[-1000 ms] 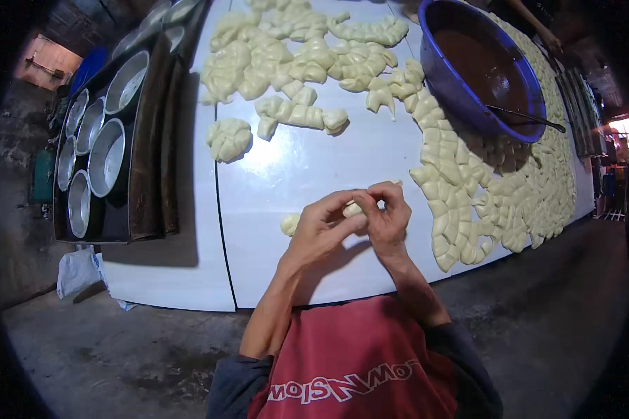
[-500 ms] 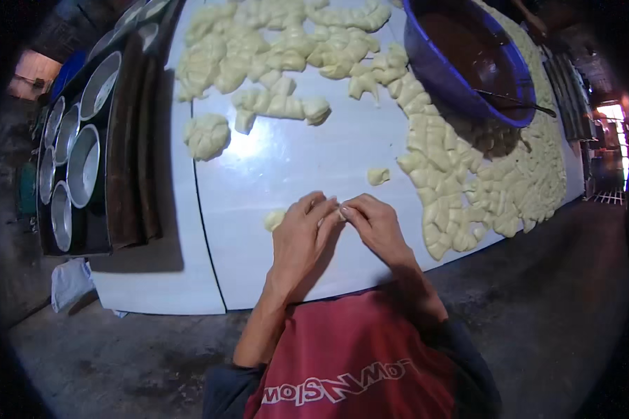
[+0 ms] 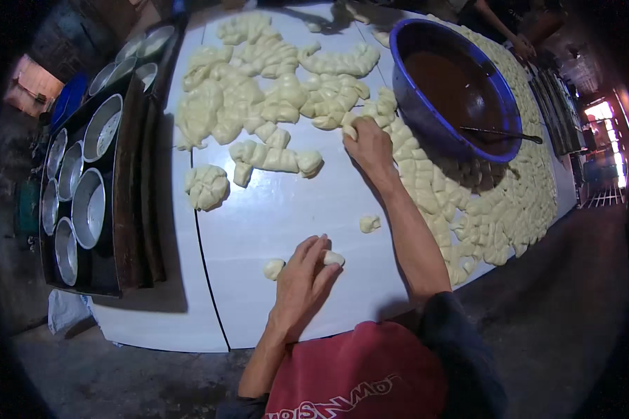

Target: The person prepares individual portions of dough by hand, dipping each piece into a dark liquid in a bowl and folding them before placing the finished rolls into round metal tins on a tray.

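Note:
My left hand [image 3: 302, 276] lies low over the white tabletop [image 3: 251, 223] with its fingers extended, beside a small pale dough piece [image 3: 334, 260]; another small piece [image 3: 273, 269] sits just left of it. My right hand [image 3: 367, 150] reaches far forward, fingers pinched on a lump of dough [image 3: 349, 129] at the edge of a cluster of dough pieces [image 3: 272, 98]. Between my hands lies a single dough piece [image 3: 370, 223]. Many joined cut dough pieces [image 3: 503, 216] cover the right of the table, and a separate lump [image 3: 205, 187] is at centre-left.
A large blue basin [image 3: 414, 94] of brown liquid, with a dark utensil [image 3: 500, 135], stands at upper right. Dark trays [image 3: 126, 258] with round metal tins [image 3: 89, 208] are on the left. A co-worker's hand [image 3: 523, 49] shows at the top right. Stacked trays [image 3: 559, 115] stand beyond.
My hands, earlier together at the near part of the table, have separated. The right moved forward to the far dough cluster and took hold of a lump; the left stayed low, moving slightly down.

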Motion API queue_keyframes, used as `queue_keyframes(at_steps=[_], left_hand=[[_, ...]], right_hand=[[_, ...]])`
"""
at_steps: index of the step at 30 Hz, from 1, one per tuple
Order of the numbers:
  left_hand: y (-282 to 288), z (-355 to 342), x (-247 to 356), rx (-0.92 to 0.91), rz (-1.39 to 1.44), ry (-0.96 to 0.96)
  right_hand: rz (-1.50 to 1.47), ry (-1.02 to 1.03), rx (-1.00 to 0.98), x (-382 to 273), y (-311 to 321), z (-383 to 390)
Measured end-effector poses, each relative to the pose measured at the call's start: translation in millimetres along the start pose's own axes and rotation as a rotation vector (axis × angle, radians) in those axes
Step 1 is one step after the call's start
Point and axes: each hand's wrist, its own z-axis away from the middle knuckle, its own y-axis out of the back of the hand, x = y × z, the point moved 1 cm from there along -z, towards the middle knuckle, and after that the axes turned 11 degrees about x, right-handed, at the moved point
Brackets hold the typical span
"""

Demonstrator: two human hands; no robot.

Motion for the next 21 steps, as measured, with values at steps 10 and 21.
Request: queue_keyframes(at_steps=[10, 21], left_hand=[[-6, -57, -8, -0.044, 0.592, 0.614], [29, -47, -18, -0.210, 0.920, 0.522]], right_hand=[[-0.548, -0.085, -0.181, -64, 97, 123], [-0.825, -0.301, -0.096, -87, 109, 145]])
